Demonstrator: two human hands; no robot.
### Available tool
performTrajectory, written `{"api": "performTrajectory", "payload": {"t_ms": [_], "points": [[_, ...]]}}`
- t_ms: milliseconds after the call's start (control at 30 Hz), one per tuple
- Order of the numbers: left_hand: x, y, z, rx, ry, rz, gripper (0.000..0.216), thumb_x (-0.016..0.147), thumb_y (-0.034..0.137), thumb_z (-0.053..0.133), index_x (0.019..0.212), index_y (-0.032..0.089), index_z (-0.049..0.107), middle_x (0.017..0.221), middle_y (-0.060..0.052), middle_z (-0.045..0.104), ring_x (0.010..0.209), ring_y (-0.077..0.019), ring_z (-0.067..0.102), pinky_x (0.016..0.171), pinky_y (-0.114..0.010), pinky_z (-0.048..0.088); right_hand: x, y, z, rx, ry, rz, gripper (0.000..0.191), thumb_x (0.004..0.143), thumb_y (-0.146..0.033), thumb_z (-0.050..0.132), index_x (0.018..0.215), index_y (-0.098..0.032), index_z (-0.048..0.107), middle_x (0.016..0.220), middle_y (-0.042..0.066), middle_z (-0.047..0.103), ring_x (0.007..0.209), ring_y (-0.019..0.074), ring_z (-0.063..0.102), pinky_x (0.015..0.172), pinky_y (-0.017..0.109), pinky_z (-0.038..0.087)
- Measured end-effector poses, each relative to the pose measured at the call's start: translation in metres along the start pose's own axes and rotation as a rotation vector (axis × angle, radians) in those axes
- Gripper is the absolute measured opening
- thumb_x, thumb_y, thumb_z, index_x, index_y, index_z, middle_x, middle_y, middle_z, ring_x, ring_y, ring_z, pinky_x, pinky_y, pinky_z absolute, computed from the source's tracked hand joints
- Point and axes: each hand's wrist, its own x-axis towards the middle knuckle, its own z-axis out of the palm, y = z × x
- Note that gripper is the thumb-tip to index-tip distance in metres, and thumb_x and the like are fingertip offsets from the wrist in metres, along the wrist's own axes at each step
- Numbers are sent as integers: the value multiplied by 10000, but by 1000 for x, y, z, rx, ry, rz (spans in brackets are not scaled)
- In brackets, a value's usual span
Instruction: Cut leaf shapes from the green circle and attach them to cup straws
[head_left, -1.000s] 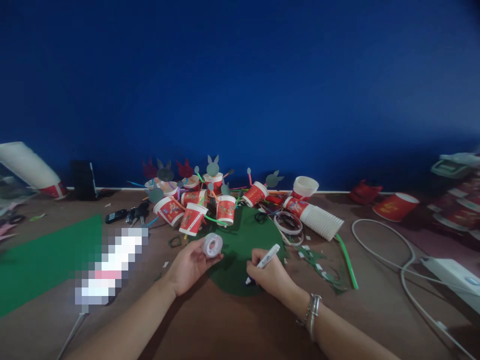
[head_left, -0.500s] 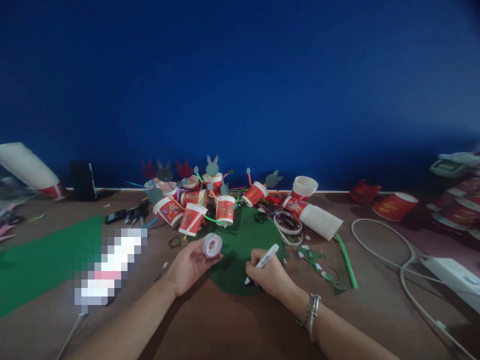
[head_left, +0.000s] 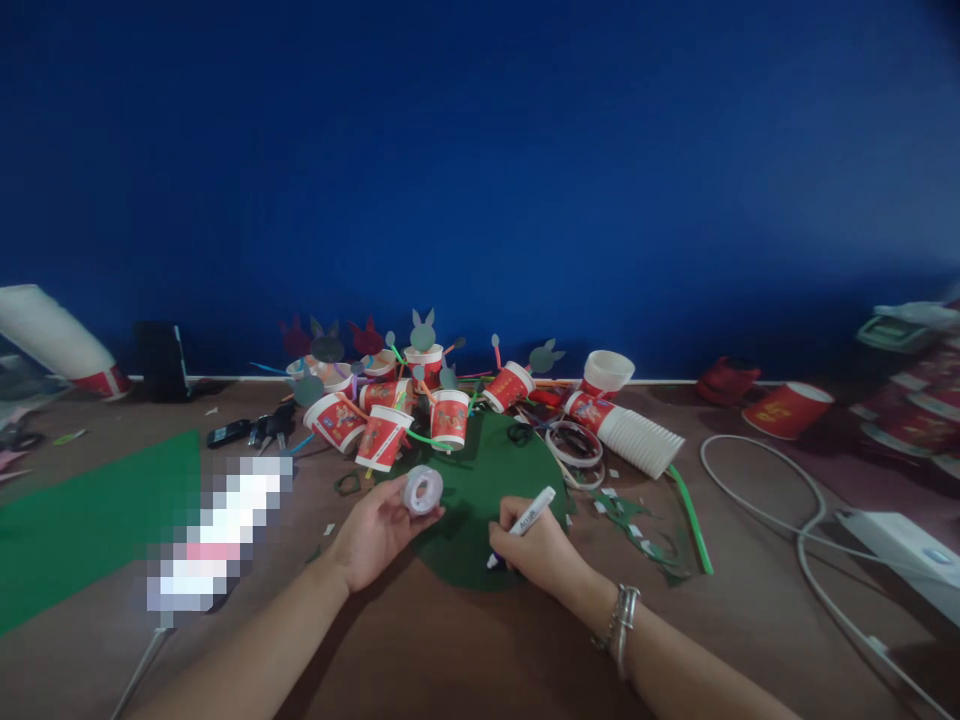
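My left hand [head_left: 375, 535] is closed on a roll of clear tape [head_left: 424, 491], its fingers and thumb at the roll's edge. Over the round dark green paper [head_left: 465, 560], my right hand [head_left: 536, 548] grips a white marker [head_left: 534, 508], with the marker's back end pointing up and right. The marker's lower tip is close to the paper near its front edge; whether it touches I cannot tell. Just beyond the hands lie several red paper cups [head_left: 384, 438] fitted with coloured pipe-cleaner arms and grey or red rabbit-shaped paper heads [head_left: 424, 332].
A tilted stack of paper cups [head_left: 630, 435] and scissors with pale handles [head_left: 574, 445] lie behind my right hand. Green scraps [head_left: 637, 535], a green pipe cleaner [head_left: 691, 520] and a white cable [head_left: 806, 550] are to the right. Left are a green sheet [head_left: 90, 510], keys [head_left: 274, 428] and a blurred-out phone-like item [head_left: 221, 540].
The whole view has shifted very slightly. Both hands keep their holds on the tape roll and the marker, almost unmoved.
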Motion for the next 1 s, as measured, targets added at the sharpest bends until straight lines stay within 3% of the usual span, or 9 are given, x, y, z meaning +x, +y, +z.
{"api": "performTrajectory", "payload": {"t_ms": [367, 500, 767, 1000], "points": [[-2, 1, 4, -3, 56, -7, 246, 843, 204, 480, 877, 72, 684, 929, -120, 694, 865, -221, 613, 877, -417, 476, 2, -5, -3, 222, 64, -37, 253, 697, -299, 549, 547, -213, 365, 392, -94, 371, 366, 58, 343, 378, 171, 245], [1, 0, 1, -3, 35, 5, 233, 839, 197, 487, 874, 78, 685, 917, -114, 696, 855, -216, 614, 866, -408, 484, -2, -8, 3, 123, -15, -107, 204, 649, -232, 603, 566, -200, 420, 454, -80, 417, 426, 65, 362, 401, 170, 263], [1, -1, 0, -6, 24, 1, 251, 848, 212, 474, 874, 80, 686, 919, -110, 696, 853, -212, 615, 867, -400, 486, -4, -6, 9, 40, -82, -99, 219, 708, -259, 612, 582, -199, 443, 499, -23, 578, 481, 107, 501, 455, 192, 346], [0, 0, 1, 8, 43, -7, 236, 833, 217, 498, 865, 77, 686, 927, -115, 698, 843, -215, 623, 867, -394, 482, -4, -8, 7, -83, -62, -164, 225, 705, -267, 634, 560, -185, 482, 529, -15, 575, 513, 107, 463, 472, 205, 324]]}}
